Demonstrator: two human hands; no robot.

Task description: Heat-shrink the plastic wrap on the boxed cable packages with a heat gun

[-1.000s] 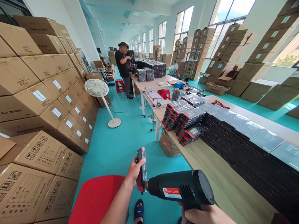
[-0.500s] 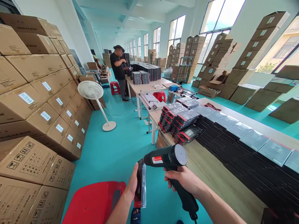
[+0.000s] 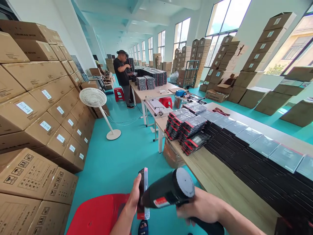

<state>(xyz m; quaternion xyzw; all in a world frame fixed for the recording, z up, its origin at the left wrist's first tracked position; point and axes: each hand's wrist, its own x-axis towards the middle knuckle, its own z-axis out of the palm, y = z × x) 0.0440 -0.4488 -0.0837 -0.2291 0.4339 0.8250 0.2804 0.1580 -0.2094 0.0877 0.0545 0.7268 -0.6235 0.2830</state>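
My left hand (image 3: 134, 195) grips a flat, film-wrapped black and red box (image 3: 146, 182) by its side, held on edge over the floor. In my right hand (image 3: 195, 205) is a dark heat gun (image 3: 168, 187) with a grey round back cap and a red-white label. Its nozzle points left at the lower part of the box; whether it touches cannot be told. Motion smears my right fingers. To the right, a stack of wrapped black and red boxes (image 3: 188, 127) stands on the table (image 3: 217, 166), beside long rows of black boxes (image 3: 244, 156).
A red stool (image 3: 95, 212) stands at lower left, near stacked cartons (image 3: 46, 127). A white fan (image 3: 94, 98) is on the floor ahead. Beyond it, a person (image 3: 122, 75) in black stands by another table (image 3: 144, 94). A carton (image 3: 171, 155) sits under the near table.
The heat gun has swung down and left, its nozzle moving from the box's top end toward its lower part. My left hand and the box have shifted slightly left.
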